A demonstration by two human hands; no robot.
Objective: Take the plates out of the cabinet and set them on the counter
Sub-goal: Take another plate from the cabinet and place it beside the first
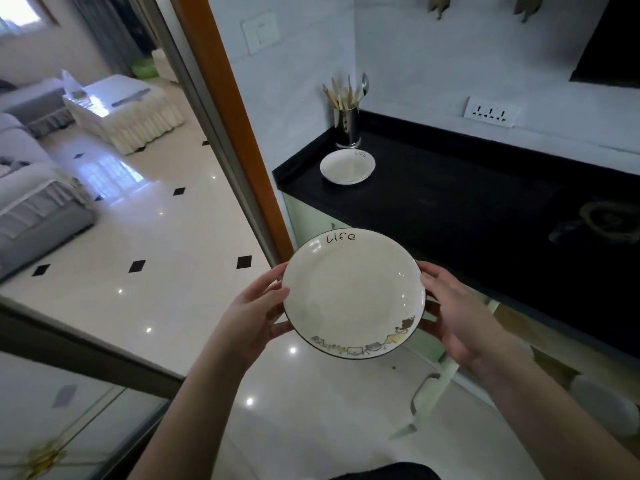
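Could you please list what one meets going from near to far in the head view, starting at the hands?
Left hand and right hand gripping the held plate → plate on the counter → utensil holder → wall socket.

A glossy white tiled floor [145, 258] with small black diamond insets spreads from nine to six o'clock, mirroring window light. An orange wooden door frame [235, 126] slants through twelve o'clock. At ten o'clock stand a grey sofa [31, 188] and a skirted white table [128, 112]. White walls carry a light switch [259, 32] and, at two o'clock, a socket strip [491, 112].
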